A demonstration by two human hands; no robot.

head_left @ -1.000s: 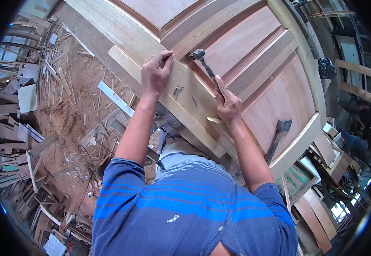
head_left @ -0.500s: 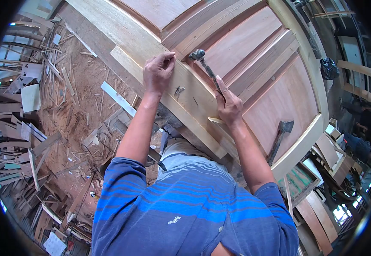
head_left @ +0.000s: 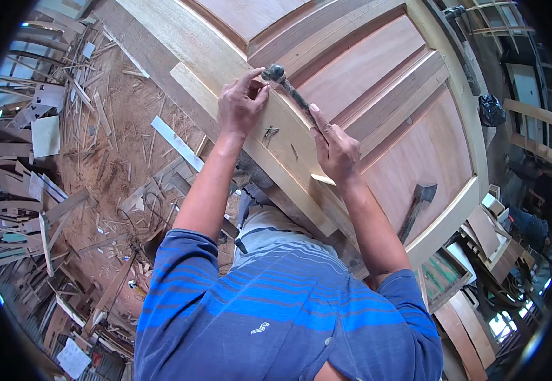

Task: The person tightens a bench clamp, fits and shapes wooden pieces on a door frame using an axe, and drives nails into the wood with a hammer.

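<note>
My right hand [head_left: 338,152] is wrapped round the handle of a hammer [head_left: 298,98]. The dark hammer head is right beside the fingertips of my left hand [head_left: 244,106], over the rail of a panelled wooden door [head_left: 377,70]. My left fingers are curled in a pinch at the wood; whatever they hold is hidden or too small to make out. A small bunch of nails [head_left: 270,133] lies on the pale rail below my left hand. A hatchet [head_left: 417,209] rests on a door panel to the right of my right forearm.
A narrow wood strip [head_left: 193,89] lies along the near side of the door. Offcuts and sawdust cover the floor [head_left: 107,159] at left. A black plastic bag [head_left: 492,109] hangs beyond the door's right edge. Boards [head_left: 472,324] are stacked at lower right; a person [head_left: 530,222] is behind.
The hammer head has moved left and slightly up, to my left fingertips. My right hand has shifted slightly left with it. The left fingers have parted a little and stay near the same spot.
</note>
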